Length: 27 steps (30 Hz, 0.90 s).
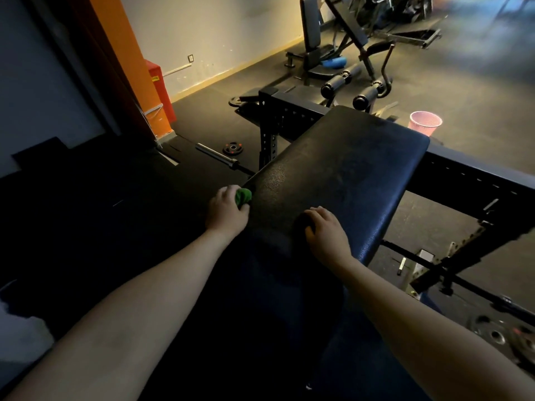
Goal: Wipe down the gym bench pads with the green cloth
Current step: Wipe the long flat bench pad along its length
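A dark padded gym bench pad (341, 169) stretches away from me in the middle of the view. My left hand (227, 211) grips a bunched green cloth (242, 196) against the pad's left edge. My right hand (325, 231) rests on the near part of the pad with its fingers slightly bent, holding nothing. The nearest end of the pad lies in deep shadow between my forearms.
A black steel rack frame (463, 180) crosses behind and to the right of the pad. A barbell (220, 157) and weight plate (233, 148) lie on the floor at left. A pink basket (425, 123) stands beyond the pad. Other benches (314, 47) stand at the back.
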Available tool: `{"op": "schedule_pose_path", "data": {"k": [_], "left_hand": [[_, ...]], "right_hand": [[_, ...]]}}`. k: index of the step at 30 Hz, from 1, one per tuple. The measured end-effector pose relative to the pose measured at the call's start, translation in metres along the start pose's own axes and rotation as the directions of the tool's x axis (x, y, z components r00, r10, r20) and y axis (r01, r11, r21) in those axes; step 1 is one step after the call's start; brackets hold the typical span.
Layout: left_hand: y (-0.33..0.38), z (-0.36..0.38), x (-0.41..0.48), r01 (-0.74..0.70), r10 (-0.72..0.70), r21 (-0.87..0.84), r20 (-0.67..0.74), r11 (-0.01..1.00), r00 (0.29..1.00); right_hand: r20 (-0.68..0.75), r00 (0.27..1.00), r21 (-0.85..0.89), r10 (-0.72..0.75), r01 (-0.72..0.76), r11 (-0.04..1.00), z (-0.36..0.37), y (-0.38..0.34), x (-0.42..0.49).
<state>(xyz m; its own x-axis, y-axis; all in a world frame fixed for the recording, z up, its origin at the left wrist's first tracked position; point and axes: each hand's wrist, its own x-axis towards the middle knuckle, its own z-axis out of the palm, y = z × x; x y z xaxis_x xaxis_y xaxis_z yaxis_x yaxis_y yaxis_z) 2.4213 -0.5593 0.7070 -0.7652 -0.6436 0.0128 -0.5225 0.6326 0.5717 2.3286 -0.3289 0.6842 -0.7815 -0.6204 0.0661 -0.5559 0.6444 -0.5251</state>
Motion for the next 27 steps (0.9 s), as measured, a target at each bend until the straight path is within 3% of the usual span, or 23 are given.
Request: {"op": "schedule_pose_path", "data": {"k": [3,7,14,17,19,21,27], "left_hand": [[0.013,0.020,-0.016,-0.095,0.096,0.053,-0.014,0.994,0.995],[0.029,0.030,-0.030,-0.113,0.119,0.118,-0.045,0.986,0.992],[0.046,0.041,-0.074,-0.414,0.407,0.089,0.083,0.906,0.910],[0.026,0.031,-0.050,-0.321,0.324,0.061,-0.050,0.945,0.945],[0.019,0.030,-0.039,-0.122,0.121,-0.004,-0.102,0.993,0.987],[0.026,0.037,-0.041,-0.023,0.020,-0.044,-0.082,0.999,0.996],[0.068,0.076,-0.084,-0.249,0.248,-0.024,-0.035,0.968,0.968]], "right_hand": [[-0.022,1.000,0.005,0.015,-0.015,1.000,0.003,-0.001,0.001],[-0.057,0.998,0.006,0.037,-0.037,0.999,0.008,-0.003,-0.003],[-0.087,0.995,-0.042,-0.040,0.036,0.998,-0.002,0.008,-0.012],[-0.253,0.961,-0.113,0.114,-0.146,0.983,-0.012,0.031,-0.039],[-0.294,0.920,0.007,0.260,-0.269,0.963,-0.013,0.046,-0.059],[-0.271,0.915,0.145,0.300,-0.269,0.952,-0.007,0.051,-0.071],[-0.204,0.923,0.315,0.325,-0.252,0.915,-0.009,0.053,-0.083]]}}
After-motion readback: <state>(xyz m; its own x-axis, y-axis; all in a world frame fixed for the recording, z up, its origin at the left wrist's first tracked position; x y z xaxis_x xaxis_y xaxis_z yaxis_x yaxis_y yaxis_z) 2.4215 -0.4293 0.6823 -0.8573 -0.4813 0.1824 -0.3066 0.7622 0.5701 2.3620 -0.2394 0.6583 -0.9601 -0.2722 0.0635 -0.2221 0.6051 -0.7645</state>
